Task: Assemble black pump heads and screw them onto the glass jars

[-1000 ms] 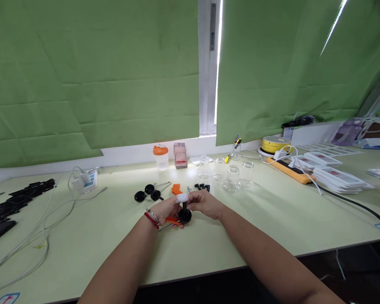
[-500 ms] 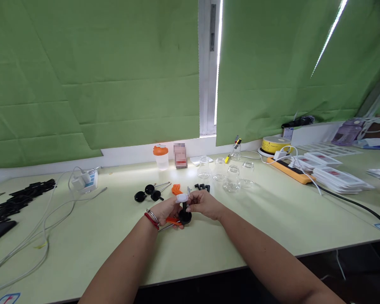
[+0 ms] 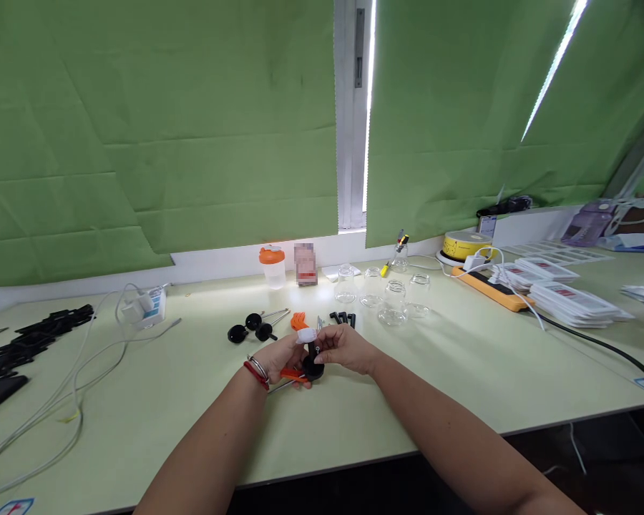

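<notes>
My left hand [image 3: 282,357] is closed around a black round part [image 3: 314,370] that has an upright stem. An orange piece [image 3: 293,374] and a thin metal rod stick out beside it, under my left fingers. A translucent white piece [image 3: 306,335] sits at the top of the stem. My right hand [image 3: 348,348] is closed in a pinch against the stem from the right, where a small shiny bit shows; what those fingers hold is too small to tell. Just beyond my hands lie black round parts with metal rods [image 3: 254,321], an orange piece [image 3: 298,320] and several small black angled pieces [image 3: 343,317].
Several clear glass jars [image 3: 393,304] stand right of centre. An orange-lidded cup [image 3: 272,267] and a small box stand by the wall. Right: an orange power strip [image 3: 488,287] and stacked white packets [image 3: 579,304]. Left: a white power strip [image 3: 153,307], cables and black items [image 3: 26,343].
Both hands stay in nearly the same place on the black part. The right fingers have shifted slightly at the stem, and the white piece has tipped a little.
</notes>
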The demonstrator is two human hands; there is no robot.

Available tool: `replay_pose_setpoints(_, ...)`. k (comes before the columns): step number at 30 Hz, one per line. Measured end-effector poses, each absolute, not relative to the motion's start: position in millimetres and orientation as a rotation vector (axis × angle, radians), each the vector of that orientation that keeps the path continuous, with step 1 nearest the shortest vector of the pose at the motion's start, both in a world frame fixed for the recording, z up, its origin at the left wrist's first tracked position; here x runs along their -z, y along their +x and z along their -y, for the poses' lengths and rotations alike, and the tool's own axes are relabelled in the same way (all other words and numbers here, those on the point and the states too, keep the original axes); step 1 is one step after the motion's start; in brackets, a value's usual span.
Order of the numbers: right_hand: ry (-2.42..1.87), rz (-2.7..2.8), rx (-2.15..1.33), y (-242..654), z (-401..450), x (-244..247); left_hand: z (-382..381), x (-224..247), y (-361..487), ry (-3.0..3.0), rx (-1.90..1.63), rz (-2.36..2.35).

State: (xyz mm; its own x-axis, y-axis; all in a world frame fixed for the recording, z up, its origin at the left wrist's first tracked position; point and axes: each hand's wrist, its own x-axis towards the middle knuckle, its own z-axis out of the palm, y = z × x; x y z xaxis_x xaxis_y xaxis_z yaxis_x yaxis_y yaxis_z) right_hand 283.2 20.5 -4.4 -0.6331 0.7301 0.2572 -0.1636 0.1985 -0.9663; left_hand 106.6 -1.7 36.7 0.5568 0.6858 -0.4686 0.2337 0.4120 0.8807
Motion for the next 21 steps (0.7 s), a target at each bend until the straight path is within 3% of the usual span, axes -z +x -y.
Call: replay_pose_setpoints(21, -0.625, 1.655, -1.424, 286.8, -20.8, -1.0, 2.0, -37.5, 104.7, 1.179, -0.354, -0.921)
